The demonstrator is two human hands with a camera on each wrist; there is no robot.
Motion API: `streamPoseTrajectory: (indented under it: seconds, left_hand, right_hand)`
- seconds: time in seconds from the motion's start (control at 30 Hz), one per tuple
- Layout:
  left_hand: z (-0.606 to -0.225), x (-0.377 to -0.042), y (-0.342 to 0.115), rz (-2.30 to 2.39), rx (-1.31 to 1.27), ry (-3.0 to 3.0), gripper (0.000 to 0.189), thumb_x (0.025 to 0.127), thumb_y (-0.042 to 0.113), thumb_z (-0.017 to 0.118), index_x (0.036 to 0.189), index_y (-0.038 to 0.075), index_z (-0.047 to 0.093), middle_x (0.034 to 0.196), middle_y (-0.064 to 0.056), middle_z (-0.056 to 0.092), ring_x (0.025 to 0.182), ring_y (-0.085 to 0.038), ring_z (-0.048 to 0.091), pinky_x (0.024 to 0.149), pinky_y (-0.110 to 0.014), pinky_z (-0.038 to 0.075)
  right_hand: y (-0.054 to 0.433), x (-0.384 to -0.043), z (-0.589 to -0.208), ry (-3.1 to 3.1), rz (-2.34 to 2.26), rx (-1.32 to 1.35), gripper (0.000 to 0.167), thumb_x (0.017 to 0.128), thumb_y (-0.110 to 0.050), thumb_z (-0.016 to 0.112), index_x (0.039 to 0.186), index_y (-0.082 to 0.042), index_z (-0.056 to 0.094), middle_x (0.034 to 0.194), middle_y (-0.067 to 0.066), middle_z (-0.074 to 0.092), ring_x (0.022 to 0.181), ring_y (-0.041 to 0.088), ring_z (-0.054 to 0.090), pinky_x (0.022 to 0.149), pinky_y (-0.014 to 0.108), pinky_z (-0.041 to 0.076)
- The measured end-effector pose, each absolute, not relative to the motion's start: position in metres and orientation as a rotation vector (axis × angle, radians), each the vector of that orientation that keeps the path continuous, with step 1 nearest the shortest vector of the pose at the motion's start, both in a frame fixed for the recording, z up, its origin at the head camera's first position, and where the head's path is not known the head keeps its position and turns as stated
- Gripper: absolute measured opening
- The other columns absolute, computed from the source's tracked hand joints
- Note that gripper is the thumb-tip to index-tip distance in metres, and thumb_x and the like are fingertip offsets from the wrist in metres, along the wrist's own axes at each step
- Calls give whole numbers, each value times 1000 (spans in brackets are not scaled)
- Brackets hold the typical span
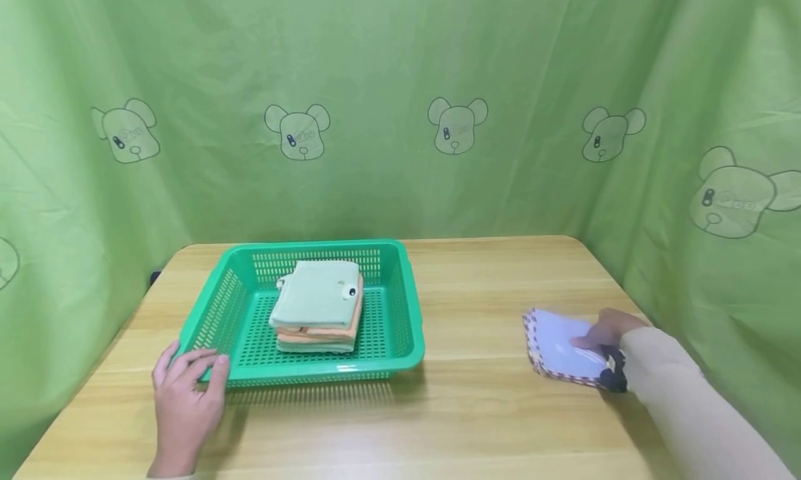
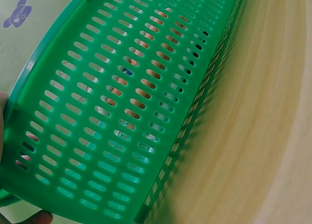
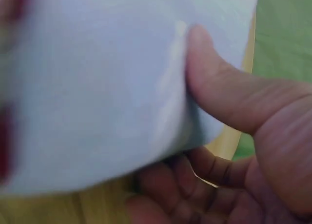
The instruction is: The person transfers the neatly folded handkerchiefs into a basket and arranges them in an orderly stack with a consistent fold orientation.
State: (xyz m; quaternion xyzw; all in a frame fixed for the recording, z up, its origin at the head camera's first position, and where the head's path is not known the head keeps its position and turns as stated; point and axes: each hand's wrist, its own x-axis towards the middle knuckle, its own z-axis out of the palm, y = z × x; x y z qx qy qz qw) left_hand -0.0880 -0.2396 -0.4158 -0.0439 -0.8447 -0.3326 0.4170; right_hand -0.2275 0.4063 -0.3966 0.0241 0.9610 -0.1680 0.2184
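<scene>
My left hand (image 1: 188, 391) grips the near left corner of a green plastic basket (image 1: 414, 320), fingers over its rim. The basket's slotted wall (image 2: 112, 102) fills much of the left wrist view, with a fingertip (image 2: 41, 217) at the bottom. In the basket lies a stack of folded towels (image 1: 316, 296), pale green on top with an eye patch, orange and green below. Far to the right, my right hand (image 1: 610, 330) pinches a folded pale blue cloth (image 1: 560, 337) with a checked brown-and-white edge. Its thumb (image 3: 214, 77) presses on top while the other fingers curl underneath.
The wooden table (image 1: 475, 424) carries the basket on its left half. A green curtain (image 1: 388, 195) with bear-head prints hangs behind and along both sides. A dark wrist camera (image 1: 615, 372) sits under the right wrist, by the cloth.
</scene>
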Motion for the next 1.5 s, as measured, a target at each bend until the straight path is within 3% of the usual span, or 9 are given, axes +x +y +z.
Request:
streamPoseTrajectory:
  seconds: [0.03, 0.27, 0.43, 0.53, 0.67, 0.8, 1.0, 1.37, 1.5]
  left_hand:
    - [-416, -88, -240, -833, -111, -2123, 19, 86, 11, 64, 81, -7, 69, 92, -25, 68, 95, -37, 56, 114, -43, 15]
    - [-416, -87, -240, -828, -106, -2131, 18, 86, 11, 64, 81, -6, 70, 92, -24, 68, 94, -32, 55, 113, -47, 17]
    - [-416, -88, -240, -820, -112, -2133, 18, 85, 10, 64, 80, -7, 69, 91, -23, 69, 91, -29, 54, 113, -45, 17]
    - [-415, -88, -240, -818, -113, -2131, 19, 86, 11, 64, 81, -7, 69, 91, -23, 68, 91, -30, 54, 114, -43, 16]
    - [-414, -89, -241, -813, -118, -2124, 19, 86, 11, 64, 81, -7, 69, 91, -24, 69, 90, -31, 55, 114, -43, 16]
    - [-412, -90, -240, -815, -139, -2118, 18, 85, 10, 64, 80, -7, 69, 91, -24, 68, 90, -32, 55, 113, -43, 16]
    - [-413, -88, -240, -813, -129, -2132, 17, 85, 10, 65, 81, -6, 69, 91, -24, 68, 91, -32, 55, 114, -43, 15]
    - [-414, -88, -240, -811, -108, -2142, 19, 85, 10, 64, 80, -7, 69, 92, -24, 68, 92, -31, 54, 114, -42, 16]
    - [-414, -88, -240, -816, -107, -2133, 18, 85, 10, 64, 80, -7, 69, 91, -24, 68, 92, -30, 54, 114, -42, 16]
  right_hand:
    - [404, -230, -398, 2668, -479, 73, 102, 73, -60, 74, 111, 29, 43, 106, 43, 52, 97, 54, 53, 88, 57, 45]
    - [385, -239, -407, 2714, -570, 64, 66, 79, -55, 71, 84, 10, 60, 76, 15, 59, 71, 27, 56, 65, 38, 48]
    - [375, -245, -412, 2698, -704, 128, 60, 82, -50, 70, 85, 9, 62, 75, 15, 61, 68, 25, 58, 63, 34, 48]
    - [370, -253, -417, 2689, -775, 158, 63, 83, -49, 69, 92, 13, 61, 80, 20, 62, 73, 28, 59, 67, 37, 50]
    - [360, -264, -422, 2594, -1026, 171, 71, 89, -41, 65, 118, 22, 48, 96, 29, 62, 82, 33, 62, 78, 43, 52]
    - [353, -270, -427, 2308, -1425, 244, 67, 97, -30, 57, 137, 17, 31, 96, 19, 66, 81, 26, 66, 78, 38, 55]
    - [355, -267, -430, 2066, -1683, 315, 54, 101, -27, 49, 137, 9, 31, 94, 7, 66, 83, 20, 67, 80, 35, 55]
    - [348, -263, -436, 1371, -2198, 408, 22, 105, -20, 38, 122, -6, 37, 101, 12, 67, 95, 21, 66, 95, 29, 48]
    - [336, -267, -439, 952, -2405, 455, 38, 104, -12, 38, 140, -8, 28, 108, 22, 64, 110, 29, 61, 106, 33, 38]
